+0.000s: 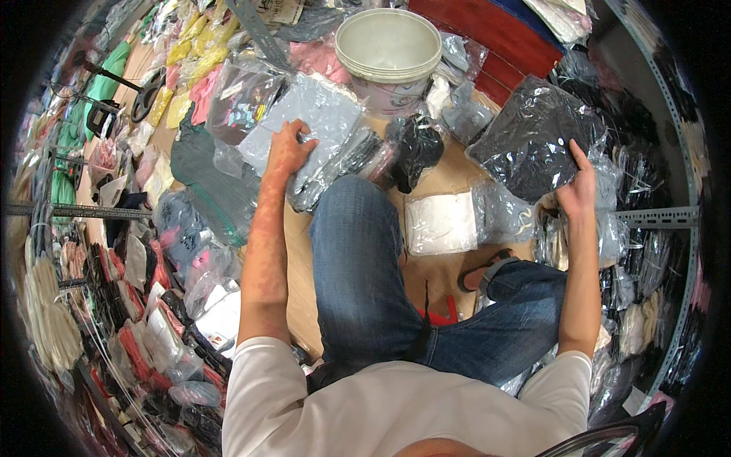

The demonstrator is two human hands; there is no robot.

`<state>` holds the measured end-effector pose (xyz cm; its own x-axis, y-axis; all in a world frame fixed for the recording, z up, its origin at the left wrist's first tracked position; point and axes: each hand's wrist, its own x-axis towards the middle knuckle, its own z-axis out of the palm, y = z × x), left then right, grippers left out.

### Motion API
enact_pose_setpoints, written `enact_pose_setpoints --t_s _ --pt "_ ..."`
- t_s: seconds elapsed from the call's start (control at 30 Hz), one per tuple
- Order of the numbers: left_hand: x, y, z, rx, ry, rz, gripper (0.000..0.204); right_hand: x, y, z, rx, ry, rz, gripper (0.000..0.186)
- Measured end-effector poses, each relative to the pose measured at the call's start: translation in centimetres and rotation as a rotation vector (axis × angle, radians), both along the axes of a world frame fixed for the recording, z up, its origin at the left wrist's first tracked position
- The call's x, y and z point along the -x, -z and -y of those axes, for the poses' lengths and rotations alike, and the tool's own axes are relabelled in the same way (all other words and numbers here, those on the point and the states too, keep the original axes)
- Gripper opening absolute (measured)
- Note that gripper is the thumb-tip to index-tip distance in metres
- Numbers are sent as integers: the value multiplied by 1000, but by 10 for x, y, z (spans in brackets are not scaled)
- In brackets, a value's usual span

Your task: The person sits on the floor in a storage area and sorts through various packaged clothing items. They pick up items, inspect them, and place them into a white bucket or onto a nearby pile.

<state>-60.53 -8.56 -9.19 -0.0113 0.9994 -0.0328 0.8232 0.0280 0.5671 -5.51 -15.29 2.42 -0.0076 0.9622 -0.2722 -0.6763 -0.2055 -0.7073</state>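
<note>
My right hand (579,183) grips the near right edge of a black folded garment in clear plastic (525,137), thumb on top. The package is held raised and tilted to the right of my knees. On the left, my left hand (291,148) rests on a grey folded garment in clear plastic (327,107), fingers bent and apart; their undersides are hidden. That package lies on top of a stack of bagged garments (346,164). Beside the stack is a crumpled black bagged item (415,148). A white bagged garment (442,222) lies flat on the floor between my knees.
A whitish plastic bucket (388,76) stands ahead. Behind it to the right is a red box-like block (487,49). Metal shelving (659,218) packed with bagged garments flanks me on both sides. Dark green garments (213,179) lie left of my left arm. Scissors (145,99) show at upper left.
</note>
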Motion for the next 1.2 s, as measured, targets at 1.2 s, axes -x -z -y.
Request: enact_pose_setpoints --t_s 1.2 --pt "96 62 51 -206 -749 817 37 1 28 -14 147 12 194 33"
